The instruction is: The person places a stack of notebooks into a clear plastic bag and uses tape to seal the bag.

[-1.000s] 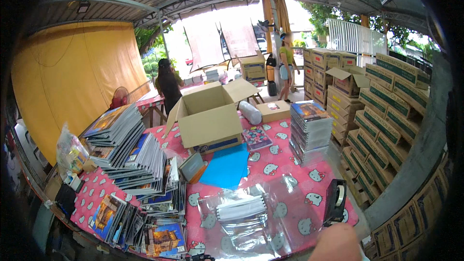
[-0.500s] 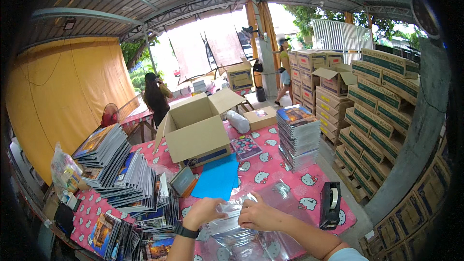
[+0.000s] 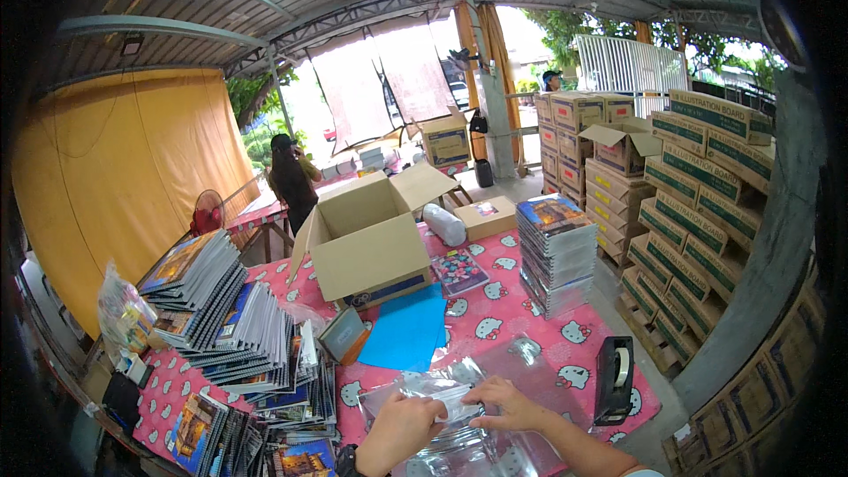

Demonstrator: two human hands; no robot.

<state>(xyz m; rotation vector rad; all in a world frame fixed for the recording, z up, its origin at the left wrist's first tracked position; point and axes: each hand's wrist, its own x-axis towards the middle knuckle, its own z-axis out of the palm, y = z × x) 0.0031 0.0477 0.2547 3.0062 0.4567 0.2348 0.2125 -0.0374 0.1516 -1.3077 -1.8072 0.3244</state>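
Observation:
Both hands are at the near edge of the table, over a pile of clear plastic bags (image 3: 459, 459). My left hand (image 3: 402, 431) pinches the edge of one glossy bag. Across from it, my right hand (image 3: 510, 408) grips the same plastic with thumb and fingertips. The bag is crumpled between them; whether anything lies inside is hard to see through the glare. Just beyond the hands are blue sheets (image 3: 405, 331). To the right stands a black tape dispenser (image 3: 611, 380), and farther off rises a stack of spiral notebooks (image 3: 555, 256).
Fanned piles of spiral notebooks (image 3: 252, 336) crowd the left side. An open carton (image 3: 371, 261) sits mid-table, near a plastic roll (image 3: 443, 224), a flat brown box (image 3: 486, 217) and a floral notebook (image 3: 460, 272). Stacked cartons (image 3: 689, 190) line the right. A person (image 3: 293, 181) stands at another table.
My hands have come a little nearer to me with the plastic, and the right hand's fingers are more spread. A person in the background walked right, behind the stacked cartons.

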